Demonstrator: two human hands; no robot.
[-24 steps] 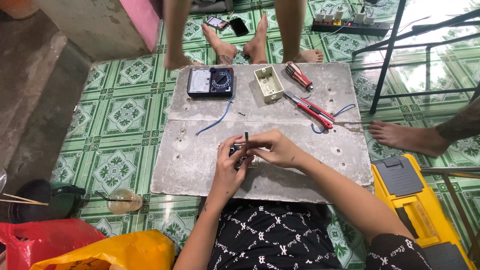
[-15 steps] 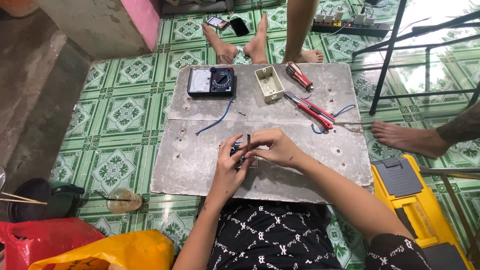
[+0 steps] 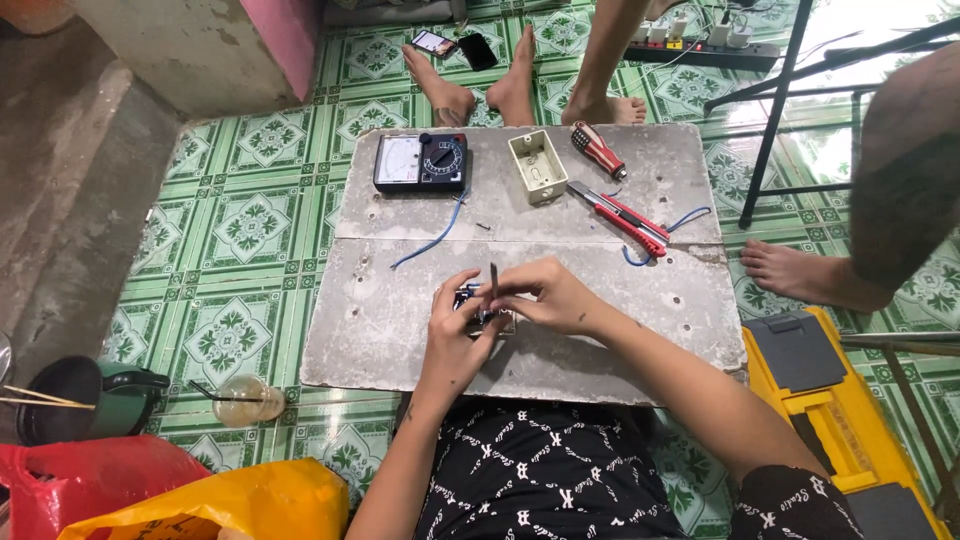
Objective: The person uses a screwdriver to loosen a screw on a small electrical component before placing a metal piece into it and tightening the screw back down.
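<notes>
1. The left hand [image 3: 452, 335] cupped a small dark electrical part [image 3: 470, 298] from below, fingers closed around it, near the front middle of the grey surface [image 3: 600, 350].
2. The right hand [image 3: 545, 297] pinched a thin dark tool [image 3: 494, 282], upright, its tip down at the part; both hands met over the same spot.
3. To do this well, I judged the left hand needed to keep the part steady against the surface while the right kept the tool straight and pressed lightly; what exactly the tip touched was hidden by the fingers.
4. Farther back lay an analogue meter [image 3: 421, 162] with a blue wire [image 3: 432, 238] trailing toward the hands, a cream wall box [image 3: 537, 166], a red-handled screwdriver [image 3: 598, 150] and a red utility knife [image 3: 620, 216].
5. The blue wire lay near the left hand and could snag, in my view.
6. Bare feet [image 3: 480, 90] of other people stood beyond the far edge, and a yellow tool case [image 3: 830, 400] sat to the right on the tiled floor [image 3: 240, 220].
</notes>
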